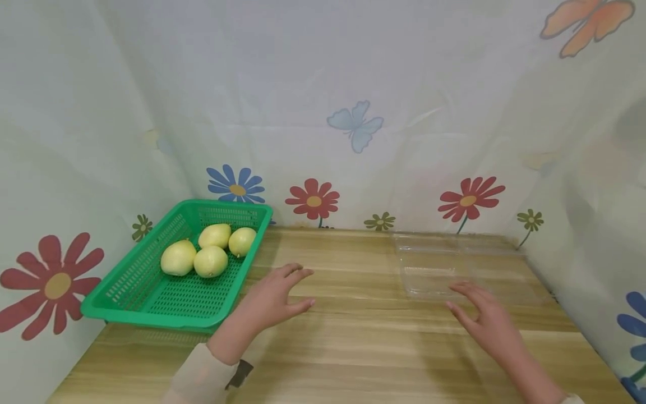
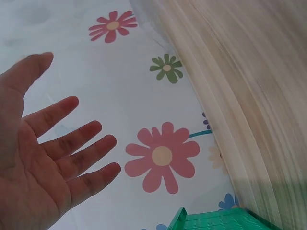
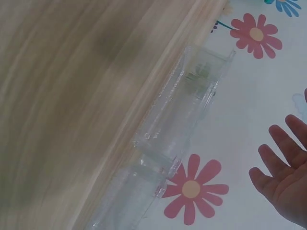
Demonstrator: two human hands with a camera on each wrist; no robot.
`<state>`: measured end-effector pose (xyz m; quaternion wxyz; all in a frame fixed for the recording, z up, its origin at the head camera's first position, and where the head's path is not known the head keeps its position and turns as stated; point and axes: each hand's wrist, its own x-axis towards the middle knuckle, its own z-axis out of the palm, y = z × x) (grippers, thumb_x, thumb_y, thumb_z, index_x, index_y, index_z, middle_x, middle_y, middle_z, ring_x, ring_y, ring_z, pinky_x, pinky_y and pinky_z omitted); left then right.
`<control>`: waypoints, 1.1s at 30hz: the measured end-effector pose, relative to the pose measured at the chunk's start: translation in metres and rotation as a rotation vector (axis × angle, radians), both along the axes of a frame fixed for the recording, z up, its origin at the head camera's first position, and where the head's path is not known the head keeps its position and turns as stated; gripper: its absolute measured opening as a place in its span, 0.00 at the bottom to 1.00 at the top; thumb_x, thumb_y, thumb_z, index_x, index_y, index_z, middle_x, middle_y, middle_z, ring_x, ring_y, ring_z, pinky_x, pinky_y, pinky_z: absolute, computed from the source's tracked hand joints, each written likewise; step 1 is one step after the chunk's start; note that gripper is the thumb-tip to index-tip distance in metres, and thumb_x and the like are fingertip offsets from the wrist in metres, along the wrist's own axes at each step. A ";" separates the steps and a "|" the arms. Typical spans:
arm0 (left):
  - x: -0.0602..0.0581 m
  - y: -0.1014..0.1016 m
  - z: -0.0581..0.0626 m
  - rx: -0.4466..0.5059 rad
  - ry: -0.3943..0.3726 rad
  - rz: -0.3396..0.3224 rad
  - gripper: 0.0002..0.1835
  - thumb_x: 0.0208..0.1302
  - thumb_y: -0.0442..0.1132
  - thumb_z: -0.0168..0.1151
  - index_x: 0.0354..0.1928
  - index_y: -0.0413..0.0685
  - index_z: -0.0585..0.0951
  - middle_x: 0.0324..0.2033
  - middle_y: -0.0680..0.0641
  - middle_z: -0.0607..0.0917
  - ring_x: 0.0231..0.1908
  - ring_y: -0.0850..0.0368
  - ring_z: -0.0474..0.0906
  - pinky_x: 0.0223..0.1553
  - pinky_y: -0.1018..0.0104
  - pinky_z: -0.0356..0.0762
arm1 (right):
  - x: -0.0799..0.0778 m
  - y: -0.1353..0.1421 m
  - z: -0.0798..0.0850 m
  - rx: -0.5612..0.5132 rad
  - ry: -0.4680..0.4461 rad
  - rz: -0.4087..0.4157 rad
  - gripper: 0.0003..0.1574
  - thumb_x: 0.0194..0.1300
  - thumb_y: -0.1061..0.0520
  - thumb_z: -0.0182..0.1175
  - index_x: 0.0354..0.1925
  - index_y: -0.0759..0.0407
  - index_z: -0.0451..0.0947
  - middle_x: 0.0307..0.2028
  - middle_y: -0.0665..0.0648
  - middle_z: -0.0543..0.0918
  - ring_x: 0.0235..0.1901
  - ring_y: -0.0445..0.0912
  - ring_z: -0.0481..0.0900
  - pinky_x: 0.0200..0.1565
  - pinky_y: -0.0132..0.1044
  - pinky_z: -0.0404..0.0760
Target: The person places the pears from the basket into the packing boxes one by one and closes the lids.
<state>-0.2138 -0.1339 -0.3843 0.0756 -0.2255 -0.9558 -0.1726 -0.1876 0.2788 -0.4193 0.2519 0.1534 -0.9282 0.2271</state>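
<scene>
In the head view my left hand (image 1: 272,297) hovers over the wooden table just right of a green plastic basket (image 1: 227,292), its fingers spread and holding nothing. Several pale yellow-green, rounded fruits (image 1: 211,261) lie together in the basket; their exact kind I cannot tell. My right hand (image 1: 487,322) is in the air at the right, fingers loosely extended, with nothing in it. Just beyond it are clear plastic containers (image 1: 429,275), standing side by side at the back right of the table. The right wrist view shows these clear containers (image 3: 165,110) apart from the fingers.
The wood-grain table (image 1: 348,348) runs back to a white curtain (image 1: 303,84) printed with flowers and butterflies. That curtain also closes off the left and right sides. The basket takes up the table's left side.
</scene>
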 end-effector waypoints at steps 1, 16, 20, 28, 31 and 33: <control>0.001 0.000 0.000 0.006 0.001 -0.002 0.30 0.66 0.54 0.69 0.66 0.51 0.78 0.64 0.40 0.80 0.63 0.38 0.78 0.59 0.41 0.82 | 0.001 0.001 -0.001 -0.006 -0.004 -0.012 0.22 0.63 0.59 0.71 0.53 0.67 0.82 0.52 0.70 0.86 0.54 0.68 0.82 0.55 0.67 0.78; 0.012 -0.011 -0.007 0.033 -0.016 -0.003 0.22 0.69 0.48 0.67 0.61 0.48 0.82 0.59 0.42 0.84 0.60 0.43 0.81 0.61 0.45 0.81 | 0.009 0.021 -0.008 -0.221 -0.369 -0.166 0.26 0.74 0.51 0.62 0.57 0.72 0.77 0.53 0.74 0.85 0.54 0.67 0.82 0.52 0.57 0.85; 0.016 -0.015 -0.008 0.031 0.012 -0.022 0.21 0.69 0.46 0.67 0.61 0.48 0.82 0.58 0.41 0.84 0.59 0.42 0.81 0.60 0.44 0.81 | 0.005 0.029 -0.012 -0.254 -0.472 -0.176 0.31 0.76 0.48 0.58 0.61 0.74 0.74 0.56 0.77 0.82 0.56 0.69 0.82 0.50 0.53 0.87; 0.021 -0.020 -0.011 0.036 0.046 -0.026 0.19 0.69 0.44 0.67 0.59 0.48 0.83 0.56 0.42 0.85 0.57 0.43 0.83 0.58 0.46 0.82 | -0.005 0.040 -0.013 -0.514 -0.708 -0.148 0.39 0.80 0.46 0.51 0.69 0.78 0.63 0.60 0.76 0.78 0.39 0.26 0.81 0.47 0.33 0.87; 0.024 -0.021 -0.013 0.030 0.044 -0.026 0.18 0.69 0.45 0.67 0.58 0.50 0.83 0.55 0.44 0.85 0.55 0.44 0.83 0.57 0.47 0.83 | -0.007 0.045 -0.016 -0.640 -0.779 -0.130 0.42 0.82 0.44 0.47 0.72 0.79 0.56 0.58 0.71 0.81 0.37 0.22 0.80 0.48 0.31 0.87; 0.026 -0.022 -0.014 0.024 0.049 -0.033 0.17 0.69 0.45 0.67 0.58 0.51 0.83 0.54 0.45 0.86 0.54 0.46 0.84 0.55 0.49 0.84 | -0.009 0.050 -0.019 -0.730 -0.817 -0.106 0.43 0.83 0.45 0.45 0.73 0.80 0.52 0.54 0.63 0.84 0.38 0.24 0.82 0.48 0.29 0.87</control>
